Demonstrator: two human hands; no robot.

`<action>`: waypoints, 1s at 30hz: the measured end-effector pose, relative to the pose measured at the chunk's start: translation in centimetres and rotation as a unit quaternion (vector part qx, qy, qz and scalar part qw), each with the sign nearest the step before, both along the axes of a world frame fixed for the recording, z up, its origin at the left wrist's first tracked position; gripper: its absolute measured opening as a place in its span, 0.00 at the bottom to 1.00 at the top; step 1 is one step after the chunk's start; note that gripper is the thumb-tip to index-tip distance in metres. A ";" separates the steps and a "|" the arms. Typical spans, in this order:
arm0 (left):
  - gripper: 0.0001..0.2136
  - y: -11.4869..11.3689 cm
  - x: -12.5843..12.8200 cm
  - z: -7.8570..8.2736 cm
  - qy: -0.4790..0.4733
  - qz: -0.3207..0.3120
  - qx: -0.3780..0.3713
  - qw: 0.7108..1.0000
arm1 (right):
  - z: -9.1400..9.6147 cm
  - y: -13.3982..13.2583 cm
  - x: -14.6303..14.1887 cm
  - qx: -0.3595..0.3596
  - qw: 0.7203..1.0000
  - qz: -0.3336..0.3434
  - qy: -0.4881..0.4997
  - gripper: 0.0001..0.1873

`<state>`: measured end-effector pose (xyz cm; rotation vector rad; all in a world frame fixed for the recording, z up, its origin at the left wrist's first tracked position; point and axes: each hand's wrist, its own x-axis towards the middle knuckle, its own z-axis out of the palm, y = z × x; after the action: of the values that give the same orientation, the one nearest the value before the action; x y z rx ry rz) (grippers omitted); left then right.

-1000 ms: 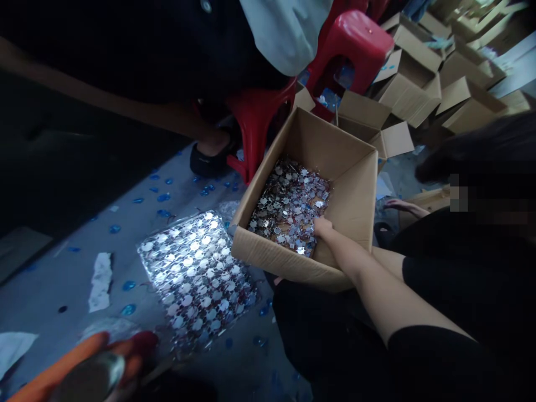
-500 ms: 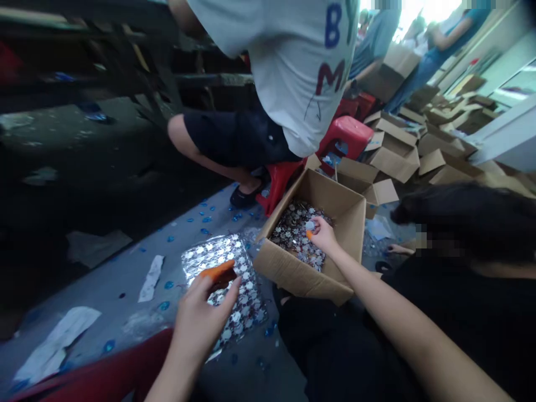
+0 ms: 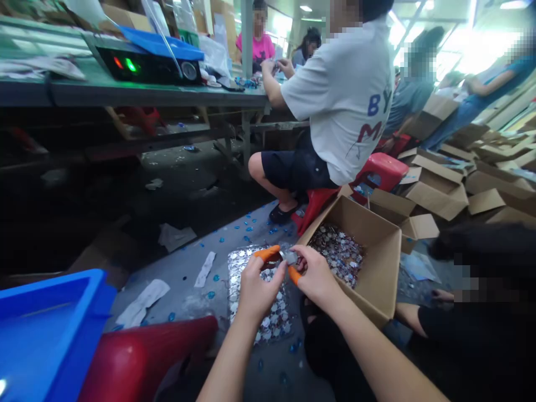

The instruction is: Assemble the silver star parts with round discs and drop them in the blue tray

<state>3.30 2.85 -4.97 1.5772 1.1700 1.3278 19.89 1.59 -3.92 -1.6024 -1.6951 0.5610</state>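
Observation:
My left hand point(image 3: 254, 287) and my right hand point(image 3: 316, 276) meet above a clear tray point(image 3: 272, 326) filled with rows of small silvery parts. Orange finger covers are on a finger of each hand. Between the fingertips is a small flat silvery part point(image 3: 290, 257), pinched from both sides; its exact shape is blurred. Just beyond my right hand stands an open cardboard box point(image 3: 379, 268), with a heap of similar silvery parts point(image 3: 339, 254) inside.
A blue bin point(image 3: 50, 335) and a red stool point(image 3: 138, 352) are at the lower left. A person in a white shirt point(image 3: 339, 89) sits at a workbench point(image 3: 167, 92). Someone in black point(image 3: 481, 335) crouches at right. Cardboard boxes point(image 3: 435, 190) and blue scraps lie around.
My right hand has come out of the cardboard box with a silvery part and joined my left hand, which was open and apart. The view has tilted up and turned left.

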 end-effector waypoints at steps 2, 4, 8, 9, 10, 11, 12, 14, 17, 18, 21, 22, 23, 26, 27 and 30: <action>0.15 -0.1 -0.3 -0.1 -0.007 -0.004 -0.008 1.000 | -0.6 0.2 -0.5 -0.002 1.000 0.009 0.017 0.21; 0.16 -0.1 -0.6 -0.1 -0.017 -0.004 -0.022 1.000 | -0.6 0.7 -0.9 -0.014 0.998 0.010 0.058 0.22; 0.20 0.1 -1.0 -0.1 -0.125 0.004 -0.111 0.986 | 0.2 1.6 -1.8 -0.038 0.986 0.032 0.158 0.25; 0.21 0.2 -1.1 -0.1 -0.161 0.002 -0.135 0.978 | 0.5 1.7 -2.0 -0.041 0.983 0.043 0.175 0.26; 0.22 0.2 -1.2 0.0 -0.193 -0.002 -0.155 0.969 | 0.6 1.7 -2.1 -0.043 0.979 0.054 0.190 0.27; 0.23 0.3 -1.3 0.1 -0.220 -0.004 -0.171 0.960 | 0.8 1.7 -2.3 -0.047 0.975 0.063 0.206 0.27; 0.23 0.3 -1.4 0.3 -0.244 -0.003 -0.182 0.952 | 0.8 1.6 -2.4 -0.051 0.970 0.070 0.225 0.28; 0.23 0.2 -1.5 0.6 -0.288 -0.002 -0.199 0.937 | 1.0 1.6 -2.4 -0.067 0.957 0.084 0.270 0.29; 0.22 -0.1 -1.5 1.1 -0.348 -0.011 -0.215 0.913 | 1.3 1.6 -2.4 -0.106 0.924 0.105 0.353 0.32; 0.22 -0.3 -1.6 1.3 -0.364 -0.013 -0.217 0.906 | 1.5 1.6 -2.4 -0.117 0.910 0.111 0.381 0.32; 0.22 -1.5 -2.2 2.5 -0.388 -0.003 -0.208 0.898 | 2.4 1.2 -2.8 -0.148 0.869 0.122 0.455 0.33; 0.23 -2.2 -2.7 3.1 -0.380 0.008 -0.198 0.904 | 2.7 1.1 -3.0 -0.162 0.855 0.123 0.477 0.33; 0.23 -3.0 -3.4 4.0 -0.358 0.024 -0.186 0.915 | 2.9 0.9 -3.3 -0.180 0.840 0.122 0.497 0.33; 0.22 -6.8 -6.5 7.4 -0.191 0.095 -0.133 0.968 | 3.0 0.5 -4.3 -0.234 0.802 0.132 0.534 0.33; 0.21 -8.5 -7.8 8.8 -0.098 0.126 -0.111 0.981 | 3.0 0.3 -4.7 -0.247 0.795 0.147 0.533 0.33; 0.20 -14.2 -12.8 12.1 0.231 0.230 -0.048 0.944 | 2.9 -0.7 -6.0 -0.252 0.794 0.207 0.513 0.32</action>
<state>-9.53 -11.39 7.12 1.6558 1.9578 1.1772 13.89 0.93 -1.06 -0.8442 -1.0268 1.8361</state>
